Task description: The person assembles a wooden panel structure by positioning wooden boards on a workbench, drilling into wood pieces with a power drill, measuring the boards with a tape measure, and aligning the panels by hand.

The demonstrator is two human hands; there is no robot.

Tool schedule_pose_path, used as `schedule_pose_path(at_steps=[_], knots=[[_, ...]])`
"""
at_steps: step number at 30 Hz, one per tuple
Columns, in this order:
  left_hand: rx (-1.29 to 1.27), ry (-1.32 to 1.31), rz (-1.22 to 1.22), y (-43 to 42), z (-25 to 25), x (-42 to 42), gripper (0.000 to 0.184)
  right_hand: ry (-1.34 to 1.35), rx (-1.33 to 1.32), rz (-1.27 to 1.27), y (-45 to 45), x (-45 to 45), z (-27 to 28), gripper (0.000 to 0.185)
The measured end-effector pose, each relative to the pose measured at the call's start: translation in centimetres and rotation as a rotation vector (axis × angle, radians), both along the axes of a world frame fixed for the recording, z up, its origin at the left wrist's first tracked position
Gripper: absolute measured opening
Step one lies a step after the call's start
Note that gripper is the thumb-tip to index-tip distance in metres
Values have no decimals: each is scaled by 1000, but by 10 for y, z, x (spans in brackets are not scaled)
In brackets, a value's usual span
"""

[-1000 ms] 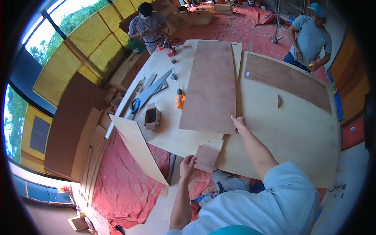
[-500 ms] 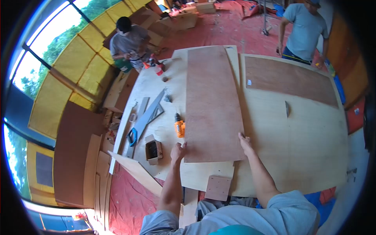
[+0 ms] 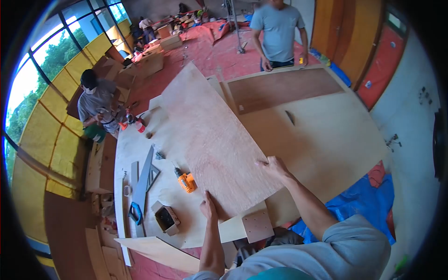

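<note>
A long brown plywood panel (image 3: 214, 144) is gripped at its near end between my two hands. My left hand (image 3: 208, 206) is closed on its left edge, thumb on top. On the right edge, my right hand (image 3: 275, 169) grips with the thumb over the face; its other fingers are mostly hidden. The panel looks tilted, its right side raised above the pale plywood sheet (image 3: 322, 140). Close to its left edge lies an orange cordless drill (image 3: 186, 182). An open small carton (image 3: 166, 218) with dark contents stands left of my left hand.
A handsaw (image 3: 143, 182) and a triangular square (image 3: 152, 176) lie to the left. A co-worker (image 3: 277, 32) stands beyond the far edge, near a darker panel (image 3: 284, 89). Another person (image 3: 100, 100) is at the far left. A small drilled board (image 3: 257, 226) sits before me.
Both hands have lifted and tilted the plywood panel, which was lying flatter. It now slants toward the far left. My view has swung right and up.
</note>
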State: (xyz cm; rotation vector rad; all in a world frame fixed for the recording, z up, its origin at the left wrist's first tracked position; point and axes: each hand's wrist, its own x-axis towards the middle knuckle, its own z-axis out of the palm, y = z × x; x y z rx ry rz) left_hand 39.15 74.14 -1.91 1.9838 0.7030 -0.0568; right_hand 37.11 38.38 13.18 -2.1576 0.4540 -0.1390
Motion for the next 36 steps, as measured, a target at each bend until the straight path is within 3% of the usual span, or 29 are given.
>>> schedule_pose_path(at_steps=[2, 4, 6, 8, 12, 15, 16, 18, 20, 23, 26, 29, 33, 36], knots=[[-95, -40, 25, -6, 15, -36, 90, -76, -161, 4, 4, -50, 25, 56], [-218, -113, 18, -9, 26, -63, 84, 99, -308, -77, 9, -109, 25, 52], [-259, -214, 15, -15, 25, -75, 77, 0, -387, -162, 22, -179, 16, 48], [-314, -283, -106, -11, 32, -89, 72, -279, -269, -292, 48, -246, 12, 55], [-534, -342, -373, -35, 97, -107, 63, -255, -224, -542, 97, -352, 12, 53], [-540, -318, -563, -68, 108, -114, 59, -436, 192, -892, 103, -405, -38, 39], [-567, -285, -656, -81, 114, -116, 57, -443, 186, -899, 103, -415, -40, 39], [-453, -317, -838, -113, 105, -115, 57, -508, 243, -1134, 95, -424, -46, 35], [-120, -326, -1045, -144, 145, -114, 71, -539, 196, -1202, 93, -424, -48, 38], [68, -322, -1352, -208, 196, -103, 78, -762, 588, -1407, 84, -418, -37, 54], [209, -282, -1503, -292, 192, -92, 80, -662, 715, -1410, 49, -418, -39, 59], [211, -127, -1551, -356, 178, -82, 77, -734, 729, -1351, -1, -415, -75, 65], [255, -45, -1608, -435, 85, -58, 64, -557, 833, -1392, -63, -412, -89, 69], [291, -68, -1641, -446, 73, -41, 54, -422, 884, -1433, -107, -388, -106, 68]])
